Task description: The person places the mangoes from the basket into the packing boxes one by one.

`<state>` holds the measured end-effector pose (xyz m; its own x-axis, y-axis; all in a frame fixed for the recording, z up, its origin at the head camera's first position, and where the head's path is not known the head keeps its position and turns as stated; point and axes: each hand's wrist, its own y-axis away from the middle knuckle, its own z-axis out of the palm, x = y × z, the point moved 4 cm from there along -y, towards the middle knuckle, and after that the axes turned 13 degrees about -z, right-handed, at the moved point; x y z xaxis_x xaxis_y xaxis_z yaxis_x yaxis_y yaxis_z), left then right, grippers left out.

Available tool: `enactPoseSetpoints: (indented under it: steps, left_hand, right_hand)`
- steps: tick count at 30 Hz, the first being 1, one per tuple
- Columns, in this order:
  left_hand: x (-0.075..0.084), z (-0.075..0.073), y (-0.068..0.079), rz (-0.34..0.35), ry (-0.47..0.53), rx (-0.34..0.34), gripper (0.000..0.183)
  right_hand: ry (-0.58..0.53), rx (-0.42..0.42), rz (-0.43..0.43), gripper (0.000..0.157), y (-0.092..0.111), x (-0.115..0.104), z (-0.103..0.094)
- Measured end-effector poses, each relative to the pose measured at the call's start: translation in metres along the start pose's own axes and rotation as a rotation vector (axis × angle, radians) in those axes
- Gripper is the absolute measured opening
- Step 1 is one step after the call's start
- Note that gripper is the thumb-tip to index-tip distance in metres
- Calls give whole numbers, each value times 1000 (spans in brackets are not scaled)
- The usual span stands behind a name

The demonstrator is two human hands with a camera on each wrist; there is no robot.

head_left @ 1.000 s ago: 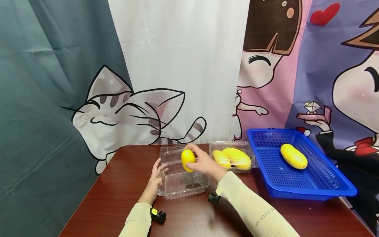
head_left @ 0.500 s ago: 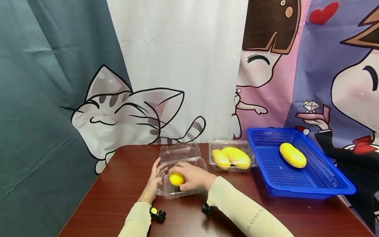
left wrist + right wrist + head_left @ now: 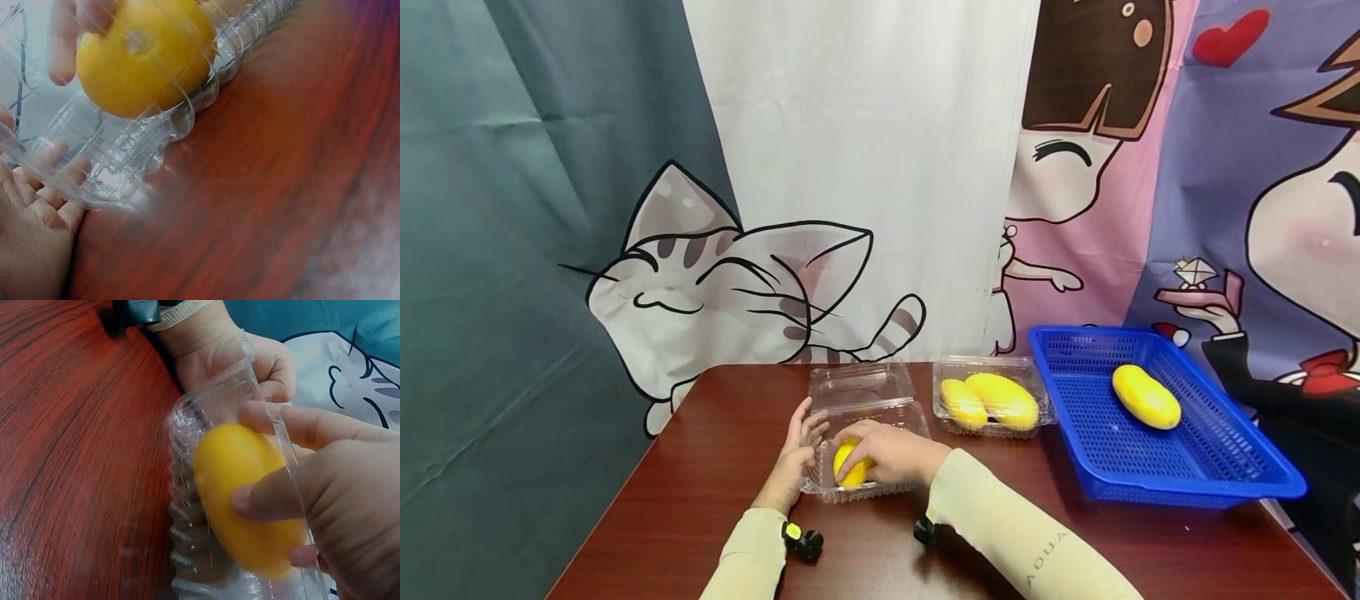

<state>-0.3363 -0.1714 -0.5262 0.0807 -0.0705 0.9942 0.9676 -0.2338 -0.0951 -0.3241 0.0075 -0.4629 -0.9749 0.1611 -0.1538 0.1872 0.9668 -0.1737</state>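
Observation:
My right hand (image 3: 891,452) is inside an open clear plastic clamshell box (image 3: 917,414), gripping a yellow mango (image 3: 850,467) low in its base. In the right wrist view the thumb lies across the mango (image 3: 240,481) and the fingers are on its other side. The box's hinged lid (image 3: 861,385) lies back, away from me. My left hand (image 3: 793,457) is at the box's left side with its fingers loosely spread. Through the clear wall (image 3: 112,178), the left wrist view shows the mango's end with its stem scar.
To the right stands another clear box (image 3: 951,371), its lid closed over two mangoes (image 3: 1003,400). Beside it, a blue plastic basket (image 3: 1078,454) holds one mango (image 3: 1146,397). All stand on a reddish-brown table (image 3: 700,500) in front of a cartoon curtain (image 3: 850,125).
My right hand has lowered the mango from above the box into its base, moving left and toward me, and has turned it slightly. The left hand has stayed at the box's side.

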Motion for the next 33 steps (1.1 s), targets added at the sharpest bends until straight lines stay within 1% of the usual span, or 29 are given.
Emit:
enactPoseSetpoints:
  steps: [4,6,8,11,19,21,24,26,28,31,33]
  left_hand:
    - [2,0,-3,-1,14,-3,105]
    - [2,0,-5,-10,30,-4,107]
    - [1,0,-6,-18,29,1,108]
    - [1,0,-6,-24,15,8,108]
    - [2,1,-3,-29,-26,26,104]
    - [2,1,-3,-28,-22,31,102]
    - [1,1,-2,-29,-13,30,101]
    - [1,2,-2,-31,-12,26,101]
    - [1,2,-2,-30,-5,24,102]
    - [0,3,-2,-23,4,22,103]
    - [0,2,-2,-20,9,26,104]
  right_hand:
    - [-93,11,49,46,5,3,-1]
    - [-152,21,69,45,8,4,-1]
    - [-210,38,72,43,10,5,-1]
    - [-269,73,59,41,14,7,-2]
    - [-313,131,84,47,24,12,0]
    - [-317,139,72,46,24,11,-2]
    - [-391,193,82,40,32,10,-9]
    - [-459,264,103,34,43,12,-19]
    - [-503,351,149,28,61,18,-35]
    - [-465,462,241,24,98,33,-65]
    - [-404,516,318,20,127,44,-85]
